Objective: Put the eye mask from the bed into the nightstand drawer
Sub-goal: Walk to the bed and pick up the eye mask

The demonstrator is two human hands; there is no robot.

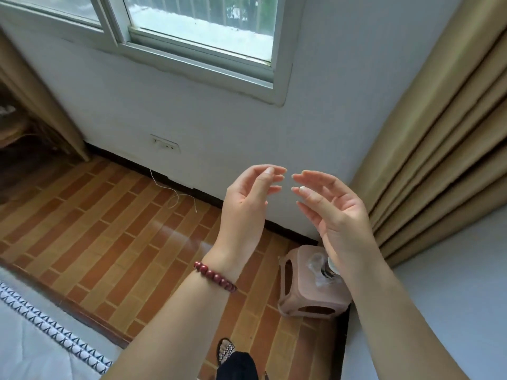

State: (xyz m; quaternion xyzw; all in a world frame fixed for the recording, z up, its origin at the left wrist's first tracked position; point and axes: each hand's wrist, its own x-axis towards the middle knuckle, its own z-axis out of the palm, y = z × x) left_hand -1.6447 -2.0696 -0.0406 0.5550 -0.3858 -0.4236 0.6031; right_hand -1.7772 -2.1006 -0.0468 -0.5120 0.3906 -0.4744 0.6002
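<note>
Seen from a head-worn camera looking forward and down, two bare forearms rise from the bottom of the view in a bedroom. The left hand [248, 192] and the right hand [333, 207] are held up in front of a white wall [219, 127], palms turned toward each other, fingers loosely spread and slightly curled, fingertips close together but not touching. Both hands are open and hold nothing. A bracelet of dark red beads [215, 276] circles the left wrist. The eye mask cannot be seen anywhere in the view, and neither can a nightstand or its drawer. At the lower left, the corner of a bed [35, 338] shows white bedding with a band of black-and-white triangle pattern. The floor [109, 231] is laid with orange-brown, brick-patterned tiles. A small pink plastic stool [301, 294] stands near the wall at lower right, partly hidden behind the right forearm, with some clear crumpled plastic on its top. Tan curtains [444, 149] hang along the right side. A sliding window [197, 31] with a pale frame sits high in the wall, and a wall socket [166, 144] is mounted low on it. A thin pale cord [175, 197] lies on the floor beside the dark skirting. A sandalled foot [225, 349] shows at the bottom edge.
</note>
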